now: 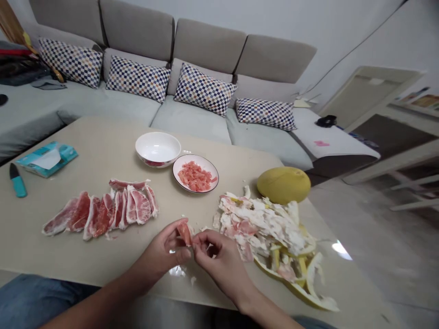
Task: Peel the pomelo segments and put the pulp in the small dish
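Observation:
Between my hands, over the near middle of the table, is a piece of red pomelo flesh [184, 234]. The fingers of my left hand [163, 251] close around it. My right hand [219, 258] pinches at its lower right end; whether a bit of membrane is in that pinch is too small to tell. Beyond my hands stands a dark-rimmed plate [177, 177] with loose pink pulp [197, 176] on it. Several pomelo segments [103, 212] lie in a row to the left. A heap of white pith and yellow peel [270, 228] spreads to the right of my right hand.
A white bowl [157, 147] stands behind the plate. At the right table edge sits a whole yellow pomelo [284, 185]. Far left are a tissue pack [48, 160] and a knife with a teal handle [18, 185]. A grey sofa [192, 123] lines the table's far side.

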A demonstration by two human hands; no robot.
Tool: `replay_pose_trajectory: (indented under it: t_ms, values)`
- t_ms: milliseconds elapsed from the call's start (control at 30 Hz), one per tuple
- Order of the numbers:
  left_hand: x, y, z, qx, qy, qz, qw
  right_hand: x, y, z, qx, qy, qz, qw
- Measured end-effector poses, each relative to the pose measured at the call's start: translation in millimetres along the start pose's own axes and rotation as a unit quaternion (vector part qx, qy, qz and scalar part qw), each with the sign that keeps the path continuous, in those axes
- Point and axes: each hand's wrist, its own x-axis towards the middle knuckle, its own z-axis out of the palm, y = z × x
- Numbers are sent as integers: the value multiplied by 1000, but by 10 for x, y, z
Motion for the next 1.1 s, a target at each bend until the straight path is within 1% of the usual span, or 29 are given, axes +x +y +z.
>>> replay_pose_trajectory:
  t_ms: [33,100,167,233,333,400,467,533,700,867,900,967,1100]
  values:
    - [-7,-19,21,-4,0,-3,1000,-9,15,21,-27,8,-34,999]
    - [-14,-27,61,18,24,-2,1000,-30,39,65,-62,8,-90,994]
    - [-15,3,93,50,51,-9,997,-48,47,103,-69,3,-107,992]
    - [-14,50,111,72,63,-19,995,-55,33,119,-56,-4,-80,995]
    - [-8,97,109,94,58,-29,993,-37,-14,78,0,-28,6,1000]
    - [-1,102,98,102,50,-30,993,-8,-43,9,43,-39,58,997]
    - [6,96,87,110,46,-31,992,29,-54,-78,69,-43,87,993]
    - [10,89,77,119,36,-31,992,69,-46,-161,78,-42,94,992]
    - [-8,104,36,92,-9,-41,995,149,-2,-278,72,-37,78,994]
    - [-25,161,28,97,5,-53,994,143,-58,-316,69,-118,49,989]
    - [-22,168,40,102,7,-52,993,128,-71,-308,65,-125,44,989]
    - [-9,166,71,115,12,-41,992,91,-78,-268,43,-116,23,992]
    - [22,79,79,143,27,-7,989,36,1,-133,-1,-83,-52,995]
